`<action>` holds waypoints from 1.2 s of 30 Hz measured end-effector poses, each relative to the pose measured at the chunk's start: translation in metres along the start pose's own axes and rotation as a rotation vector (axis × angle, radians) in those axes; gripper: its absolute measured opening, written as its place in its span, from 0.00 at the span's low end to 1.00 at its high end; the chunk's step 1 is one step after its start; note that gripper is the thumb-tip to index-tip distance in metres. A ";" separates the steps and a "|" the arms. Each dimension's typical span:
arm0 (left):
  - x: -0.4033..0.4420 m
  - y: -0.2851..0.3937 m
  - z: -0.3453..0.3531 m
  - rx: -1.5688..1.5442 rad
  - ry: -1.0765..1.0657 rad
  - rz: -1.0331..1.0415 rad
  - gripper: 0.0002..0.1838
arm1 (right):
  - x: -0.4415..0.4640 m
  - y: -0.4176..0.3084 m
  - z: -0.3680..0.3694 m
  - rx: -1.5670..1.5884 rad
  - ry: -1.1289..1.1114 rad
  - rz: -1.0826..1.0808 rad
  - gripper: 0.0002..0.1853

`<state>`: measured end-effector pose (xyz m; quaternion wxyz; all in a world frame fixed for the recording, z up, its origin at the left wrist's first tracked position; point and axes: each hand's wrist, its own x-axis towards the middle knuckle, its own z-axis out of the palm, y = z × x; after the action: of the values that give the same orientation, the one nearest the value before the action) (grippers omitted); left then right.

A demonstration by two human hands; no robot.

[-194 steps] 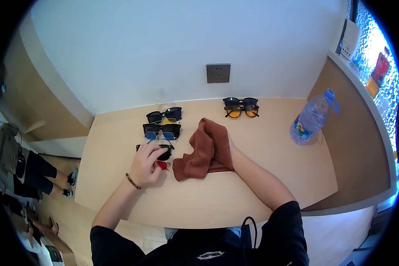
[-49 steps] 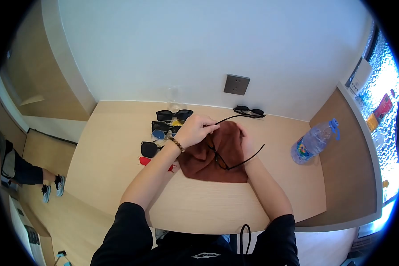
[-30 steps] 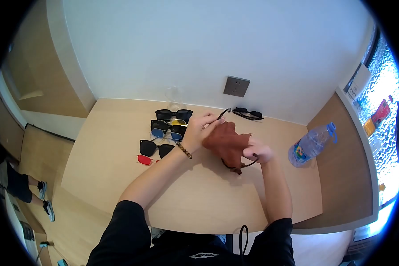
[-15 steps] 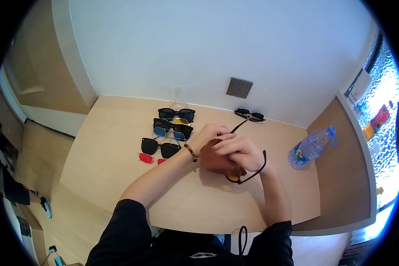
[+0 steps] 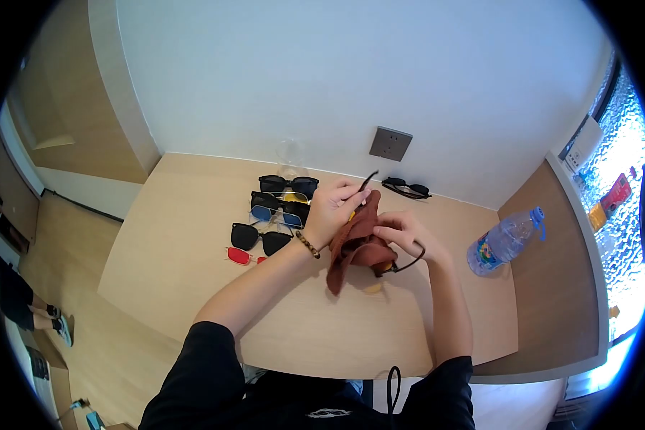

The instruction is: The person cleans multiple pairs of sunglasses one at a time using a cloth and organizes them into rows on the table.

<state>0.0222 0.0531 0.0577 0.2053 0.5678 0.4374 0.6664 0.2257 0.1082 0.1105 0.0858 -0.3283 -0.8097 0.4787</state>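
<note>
A pair of glasses [image 5: 407, 266] with dark temples and yellow lenses is up over the desk, largely hidden behind a reddish-brown cloth [image 5: 352, 247]. My left hand [image 5: 333, 213] is closed around the glasses near one temple, which sticks up past the fingers. On the cloth's other side, my right hand [image 5: 406, 233] pinches the folded fabric against the frame. The second temple curves out below that hand. To the left lies a column of glasses: dark sunglasses [image 5: 288, 185], another dark pair [image 5: 266, 201], blue-lensed ones [image 5: 262, 213], black sunglasses [image 5: 245, 236] and red-lensed ones [image 5: 238, 255].
Folded black glasses [image 5: 406, 188] lie by the wall beneath a socket [image 5: 390, 143]. A plastic bottle [image 5: 499, 244] with a blue cap stands at the right, near the side panel [image 5: 559, 287]. Another person's legs [image 5: 21, 294] show at far left.
The cloth has opened out and hangs lower at its left end. My left hand has come up the temple, and my right hand has moved slightly up and right, off the left one.
</note>
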 end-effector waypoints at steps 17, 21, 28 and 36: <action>-0.003 -0.005 0.003 0.022 -0.008 0.006 0.10 | 0.021 0.022 0.025 0.240 0.677 -0.425 0.07; 0.002 -0.017 0.000 -0.151 0.105 -0.124 0.10 | 0.011 0.007 0.023 0.759 0.562 -0.412 0.07; 0.000 -0.014 0.001 -0.156 0.080 -0.145 0.11 | 0.016 0.002 0.034 0.584 0.158 -0.052 0.16; -0.006 -0.004 0.005 -0.055 -0.070 -0.061 0.11 | 0.031 0.031 0.037 0.139 0.536 -0.300 0.15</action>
<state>0.0279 0.0525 0.0508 0.2563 0.5712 0.4285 0.6515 0.1993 0.1111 0.0596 0.3882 -0.3130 -0.7629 0.4114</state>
